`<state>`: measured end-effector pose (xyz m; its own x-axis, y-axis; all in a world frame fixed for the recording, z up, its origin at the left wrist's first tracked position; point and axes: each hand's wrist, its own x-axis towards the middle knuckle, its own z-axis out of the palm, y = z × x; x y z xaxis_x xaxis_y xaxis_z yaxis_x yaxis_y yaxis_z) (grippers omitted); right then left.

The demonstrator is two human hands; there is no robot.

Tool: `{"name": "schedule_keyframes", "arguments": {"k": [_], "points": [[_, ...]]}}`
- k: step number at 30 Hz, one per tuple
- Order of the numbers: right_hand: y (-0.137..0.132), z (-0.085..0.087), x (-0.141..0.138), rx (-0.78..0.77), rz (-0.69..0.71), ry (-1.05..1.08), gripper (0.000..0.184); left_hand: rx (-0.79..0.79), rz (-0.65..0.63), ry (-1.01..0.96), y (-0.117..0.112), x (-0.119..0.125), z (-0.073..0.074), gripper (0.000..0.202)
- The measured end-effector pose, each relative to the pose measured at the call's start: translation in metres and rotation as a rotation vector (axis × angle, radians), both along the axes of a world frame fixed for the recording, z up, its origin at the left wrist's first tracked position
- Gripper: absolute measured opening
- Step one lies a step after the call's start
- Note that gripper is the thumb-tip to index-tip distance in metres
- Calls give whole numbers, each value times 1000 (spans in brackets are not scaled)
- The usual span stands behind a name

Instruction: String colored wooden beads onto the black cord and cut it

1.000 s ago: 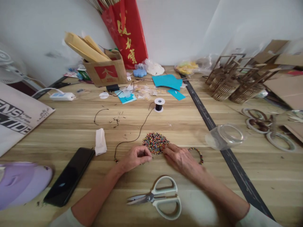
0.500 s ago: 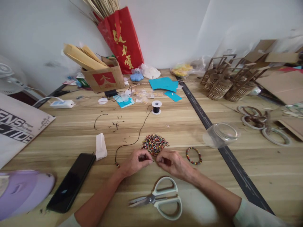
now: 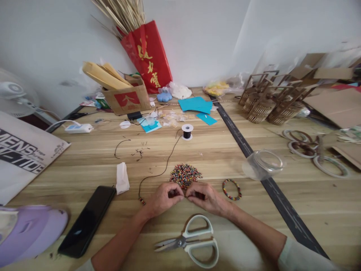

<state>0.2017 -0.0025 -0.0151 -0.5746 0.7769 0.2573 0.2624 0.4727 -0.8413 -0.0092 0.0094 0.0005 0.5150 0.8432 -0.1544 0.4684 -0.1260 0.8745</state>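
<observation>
Pinching black cord point(image 3: 167, 165): left hand point(image 3: 165, 197) | pinched, load unclear: right hand point(image 3: 208, 198) | bag point(image 3: 149, 66): stalks point(image 3: 125, 15) | box point(image 3: 126, 101): envelopes point(image 3: 103, 76)

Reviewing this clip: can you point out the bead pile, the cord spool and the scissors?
Bead pile point(image 3: 185, 175): head view, middle of the heap.
Cord spool point(image 3: 187, 134): head view, dark wound middle.
Scissors point(image 3: 179, 242): head view, at the pivot.

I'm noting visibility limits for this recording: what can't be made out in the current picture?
Head view, too small to tell: what, if anything, the left hand and right hand pinch.
Head view, hidden by the left hand: where the black cord runs past the threaded beads.
Head view, cut off by the left edge: the rest of the purple object.
</observation>
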Motion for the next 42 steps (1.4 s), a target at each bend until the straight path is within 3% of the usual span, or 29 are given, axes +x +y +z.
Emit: {"name": "schedule_keyframes", "arguments": {"k": [15, 42], "points": [[-1, -4, -2, -13, -21, 20, 3, 104, 6, 84, -2, 4, -2, 7], [0, 2, -3, -64, -34, 12, 6, 86, 7, 103, -5, 6, 3, 7]]}}
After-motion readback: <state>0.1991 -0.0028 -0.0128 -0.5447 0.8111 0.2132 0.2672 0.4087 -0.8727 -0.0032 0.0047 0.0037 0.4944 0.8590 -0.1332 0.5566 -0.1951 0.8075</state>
